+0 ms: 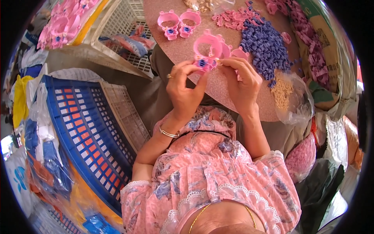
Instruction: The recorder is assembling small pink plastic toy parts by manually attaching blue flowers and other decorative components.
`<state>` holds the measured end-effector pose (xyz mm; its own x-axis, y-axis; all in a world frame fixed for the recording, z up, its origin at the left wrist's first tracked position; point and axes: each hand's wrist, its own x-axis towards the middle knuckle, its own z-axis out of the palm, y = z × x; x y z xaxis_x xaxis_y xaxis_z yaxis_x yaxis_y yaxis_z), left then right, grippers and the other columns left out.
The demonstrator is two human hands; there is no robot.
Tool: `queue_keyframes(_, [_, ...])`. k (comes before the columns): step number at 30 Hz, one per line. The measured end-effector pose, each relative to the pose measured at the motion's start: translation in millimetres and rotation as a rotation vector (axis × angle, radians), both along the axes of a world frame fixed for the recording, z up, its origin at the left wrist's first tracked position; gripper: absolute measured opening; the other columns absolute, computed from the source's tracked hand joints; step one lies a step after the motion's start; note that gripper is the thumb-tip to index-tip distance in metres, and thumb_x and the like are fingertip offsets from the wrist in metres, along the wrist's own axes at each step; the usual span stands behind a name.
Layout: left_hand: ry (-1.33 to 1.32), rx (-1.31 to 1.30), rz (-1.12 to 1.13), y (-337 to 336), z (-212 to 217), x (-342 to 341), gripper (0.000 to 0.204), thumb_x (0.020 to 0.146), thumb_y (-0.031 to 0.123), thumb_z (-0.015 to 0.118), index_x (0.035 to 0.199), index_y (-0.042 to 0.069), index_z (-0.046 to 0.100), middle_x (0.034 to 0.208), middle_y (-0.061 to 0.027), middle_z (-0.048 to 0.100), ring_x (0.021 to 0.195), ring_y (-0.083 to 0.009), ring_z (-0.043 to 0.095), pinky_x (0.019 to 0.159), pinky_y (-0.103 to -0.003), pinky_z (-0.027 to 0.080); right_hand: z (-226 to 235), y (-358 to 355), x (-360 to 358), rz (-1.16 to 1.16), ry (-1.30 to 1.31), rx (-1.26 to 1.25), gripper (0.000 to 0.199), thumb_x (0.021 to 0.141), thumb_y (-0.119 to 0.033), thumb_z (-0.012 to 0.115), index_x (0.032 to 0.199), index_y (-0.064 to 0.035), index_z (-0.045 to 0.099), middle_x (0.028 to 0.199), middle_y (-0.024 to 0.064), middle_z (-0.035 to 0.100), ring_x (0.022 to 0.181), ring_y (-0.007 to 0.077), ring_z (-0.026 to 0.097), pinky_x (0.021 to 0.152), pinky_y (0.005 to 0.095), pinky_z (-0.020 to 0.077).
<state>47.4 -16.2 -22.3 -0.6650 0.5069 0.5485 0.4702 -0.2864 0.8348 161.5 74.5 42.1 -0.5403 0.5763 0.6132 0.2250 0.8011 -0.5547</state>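
Observation:
My left hand [183,85] pinches a pink plastic ring piece [210,36] by its lower part, where a small dark blue part [201,62] sits. The fingers of my right hand [242,80] are pinched together at the right edge of that same piece. A tiny pale bit shows at those fingertips, too small to name. Just beyond my right hand, more pink ring pieces [238,53] lie on the speckled round table [222,91], partly covered by my fingers. Two pink ring pieces with blue parts, one [168,24] beside the other [189,23], lie at the far left.
Heaps of small blue parts [265,48], pink parts [237,17] and beige parts [282,91] cover the table's right side, near a clear bag [302,99]. A sack [325,43] of pink pieces stands beyond. Left are a white crate [117,23] and a blue basket [83,128].

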Motion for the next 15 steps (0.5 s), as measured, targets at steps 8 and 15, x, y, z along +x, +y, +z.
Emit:
queue_keyframes(8, [0.283,-0.271,0.139,-7,-17,-17,0.025,0.078,0.004,0.078,0.096,0.002,0.06,0.099,-0.0151,0.065,0.091,-0.0342,0.062,0.082,-0.042,0.049,-12,85,0,-0.22,-0.179,-0.136,0.017,0.085,-0.004,0.071,0.101,0.0006,0.069,0.084,0.0153,0.072,0.07,0.019,0.069,0.066,0.0298,0.0533])
queue_keyframes(15, [0.358,-0.361,0.088,1,-16,-17,0.033,0.079,0.01,0.079,0.102,-0.001,0.057,0.109,-0.018,0.065,0.104,-0.0372,0.058,0.092,-0.045,0.045,-1,98,0,-0.296,0.068,-0.016,0.021,0.086,-0.004,0.069,0.107,-0.0014,0.071,0.091,0.0188,0.072,0.078,0.0226,0.072,0.068,0.032,0.054])
